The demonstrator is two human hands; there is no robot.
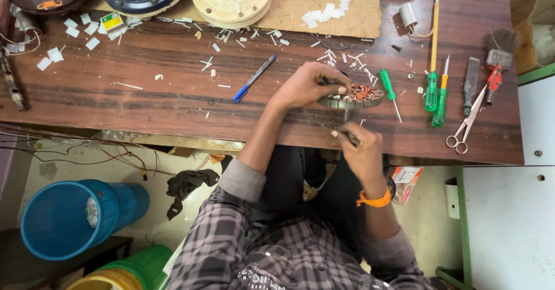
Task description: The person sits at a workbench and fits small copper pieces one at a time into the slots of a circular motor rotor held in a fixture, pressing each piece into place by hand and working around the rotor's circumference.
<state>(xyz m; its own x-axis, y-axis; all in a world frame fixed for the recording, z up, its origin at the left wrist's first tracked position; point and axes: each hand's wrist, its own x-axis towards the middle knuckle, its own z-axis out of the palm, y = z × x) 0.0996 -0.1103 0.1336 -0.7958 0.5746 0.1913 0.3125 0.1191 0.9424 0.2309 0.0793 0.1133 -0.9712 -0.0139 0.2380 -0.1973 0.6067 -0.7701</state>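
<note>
Head view, round motor part (351,97): flat metal ring with copper wire wound inside, lying on the wooden bench (144,93) near its front edge, at 1 o'clock from picture middle.
Left hand (305,86): at 9 o'clock of the ring, fingers curled and pinching something small and dark at the ring's top rim.
Right hand (357,145): at 6 o'clock of the ring, fingers pressed together around a thin dark tool; tip hidden.
Feel: likely heavy and stiff; thin wires look easy to bend or snap.
Best hold: outer metal rim, not the copper.
Nearby: small green screwdriver (389,92) just at 3 o'clock; blue pen (253,79) at 9 o'clock, well apart; scissors (465,123) far at 3 o'clock.
</note>
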